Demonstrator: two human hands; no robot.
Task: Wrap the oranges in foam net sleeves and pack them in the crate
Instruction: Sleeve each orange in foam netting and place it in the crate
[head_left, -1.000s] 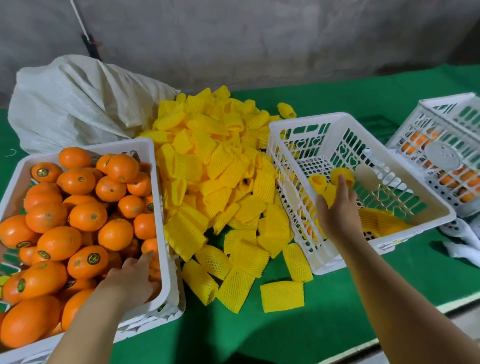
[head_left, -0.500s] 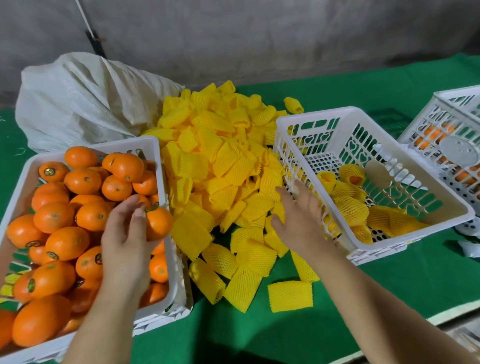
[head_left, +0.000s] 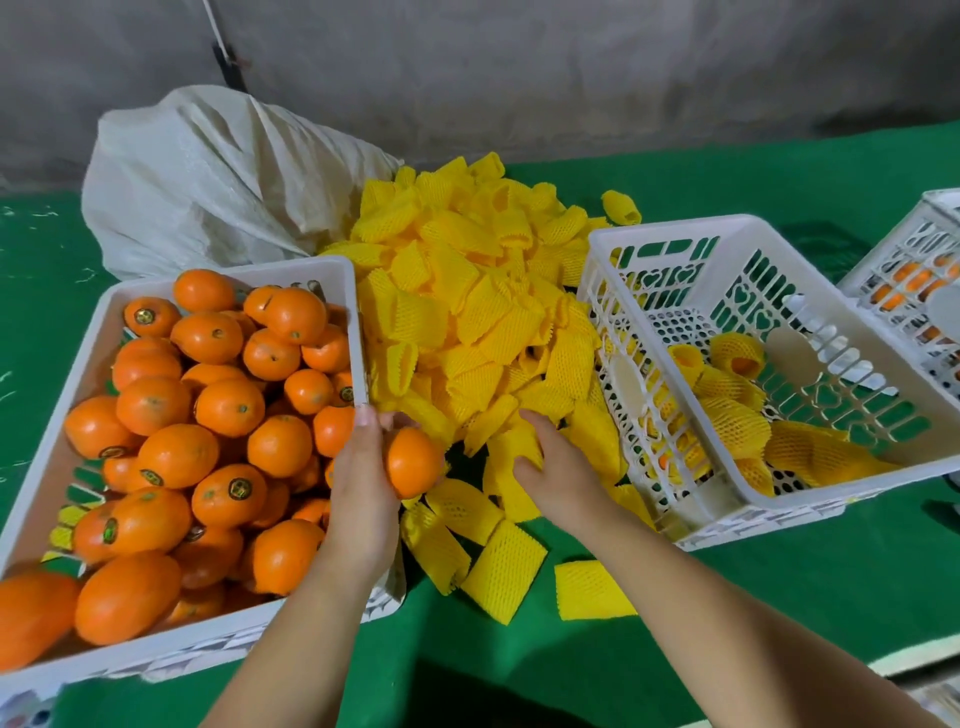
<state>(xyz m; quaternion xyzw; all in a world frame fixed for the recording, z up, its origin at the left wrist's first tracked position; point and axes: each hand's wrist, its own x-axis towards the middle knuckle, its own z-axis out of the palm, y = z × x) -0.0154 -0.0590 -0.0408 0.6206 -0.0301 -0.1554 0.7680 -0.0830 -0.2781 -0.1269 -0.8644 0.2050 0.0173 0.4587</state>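
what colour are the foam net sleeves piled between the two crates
Yellow. The sleeves show best in the head view, heaped on the green table.

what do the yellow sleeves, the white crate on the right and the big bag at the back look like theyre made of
Yellow sleeves: soft foam netting, matte, with an open mesh texture that bends and flattens.
White crate: moulded plastic, smooth and slightly glossy, with cut-out slots and heart shapes in its walls.
Bag: probably woven plastic sacking, off-white and crinkled; the weave is too fine to confirm.

Crumpled white woven plastic sack (head_left: 208, 187) sits on the green felt-like table cover (head_left: 727, 597) — grey concrete wall (head_left: 519, 67) behind sack, thin cord hanging there.
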